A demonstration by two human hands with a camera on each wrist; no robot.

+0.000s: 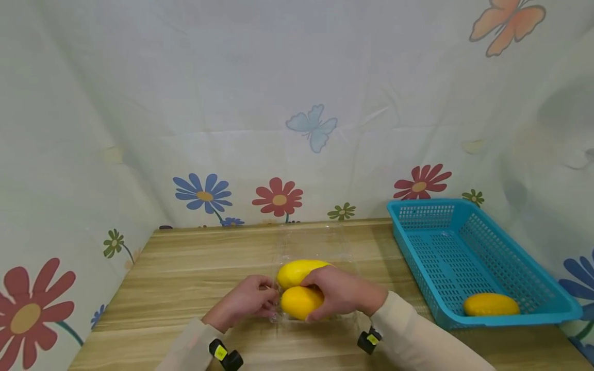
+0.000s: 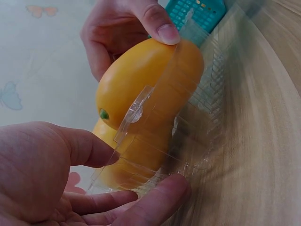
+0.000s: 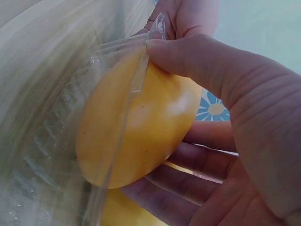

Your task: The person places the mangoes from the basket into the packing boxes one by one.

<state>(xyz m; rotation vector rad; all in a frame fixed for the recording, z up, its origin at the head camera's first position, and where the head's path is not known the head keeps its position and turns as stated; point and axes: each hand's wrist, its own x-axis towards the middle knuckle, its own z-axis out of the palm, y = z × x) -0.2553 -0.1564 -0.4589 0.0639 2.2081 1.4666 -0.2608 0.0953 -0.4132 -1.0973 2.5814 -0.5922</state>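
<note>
Two smooth yellow oval fruits lie one behind the other in a clear plastic clamshell box point(image 1: 313, 241), whose lid is folded back toward the wall. My right hand point(image 1: 345, 291) grips the nearer fruit point(image 1: 297, 303), thumb on the near side and fingers over the far side. Behind it sits the farther fruit point(image 1: 294, 273), partly covered by those fingers. A small green stem nub point(image 2: 104, 114) shows on the nearer fruit in the left wrist view. On the box's left side, my left hand point(image 1: 246, 301) pinches the clear wall point(image 2: 136, 110) between thumb and fingers.
A blue perforated basket point(image 1: 415, 273) stands on the right of the wood-grain table point(image 1: 209, 257), with another yellow fruit point(image 1: 492, 305), ridged in look, at its near end. A flower-printed curtain point(image 1: 232, 103) hangs behind and at both sides.
</note>
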